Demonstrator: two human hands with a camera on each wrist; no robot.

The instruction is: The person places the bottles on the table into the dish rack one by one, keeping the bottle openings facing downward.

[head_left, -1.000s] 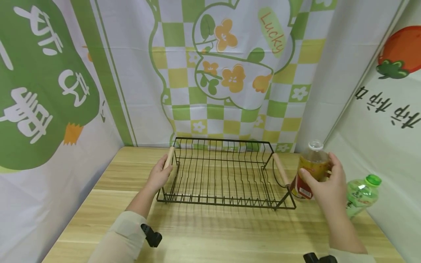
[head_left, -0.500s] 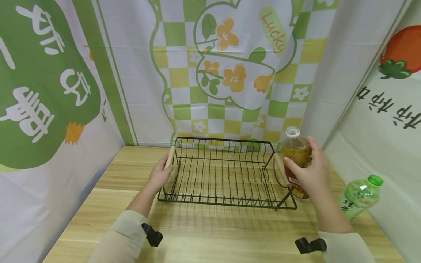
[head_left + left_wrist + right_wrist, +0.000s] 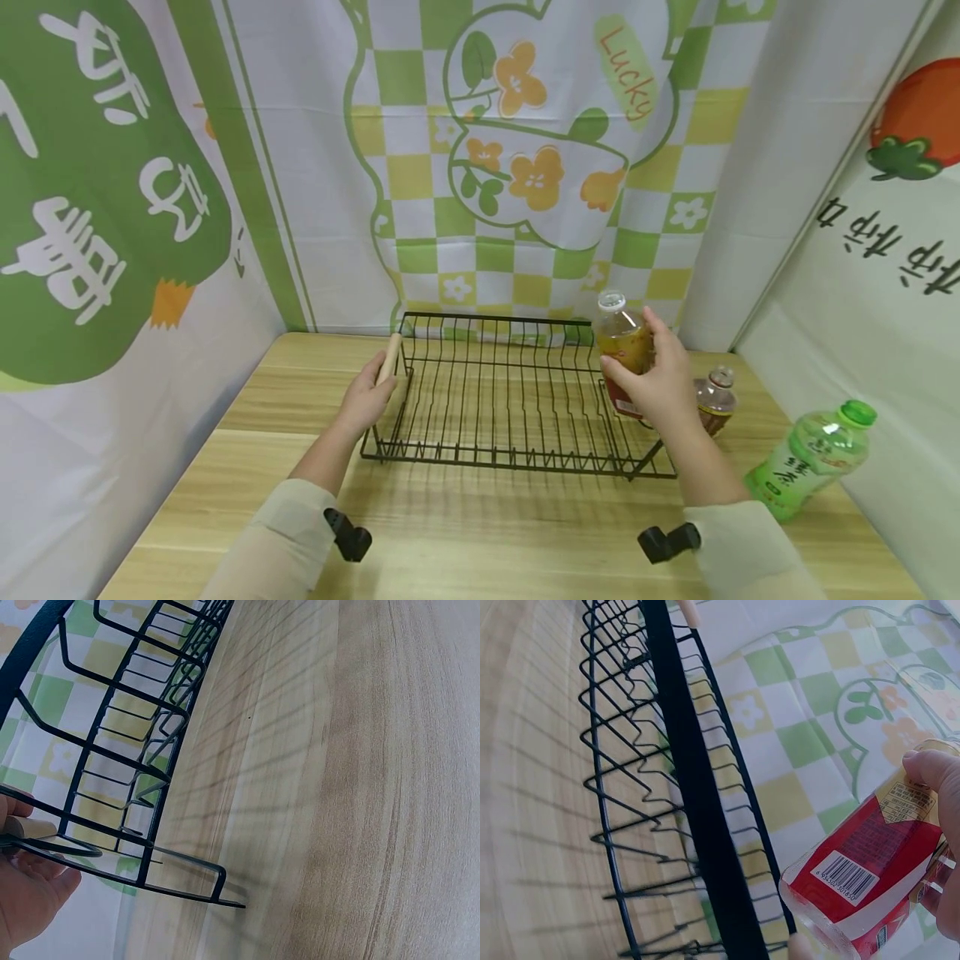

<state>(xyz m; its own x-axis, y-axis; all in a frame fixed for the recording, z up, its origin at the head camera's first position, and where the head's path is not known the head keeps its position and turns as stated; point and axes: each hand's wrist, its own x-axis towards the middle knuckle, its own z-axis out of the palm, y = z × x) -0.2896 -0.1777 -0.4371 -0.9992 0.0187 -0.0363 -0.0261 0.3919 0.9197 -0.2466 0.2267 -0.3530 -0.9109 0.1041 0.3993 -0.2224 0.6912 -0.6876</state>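
My left hand grips the pale wooden handle at the left end of a black wire dish rack. In the left wrist view, the fingers curl round that handle. My right hand holds a drink bottle with a white cap and a red and yellow label. The bottle leans slightly, over the rack's right end. Its barcode and clear base show in the right wrist view, above the rack's wires. My right hand and the bottle hide most of the right handle.
To the right of the rack stands a clear bottle with dark contents or label, partly behind my right forearm. A green-capped tea bottle stands farther right on the wooden table. Printed curtains close off the back and both sides.
My right hand has carried the drink bottle leftward from beside the rack to over its right end. The clear bottle behind it has come into view. My left hand has stayed on the handle.
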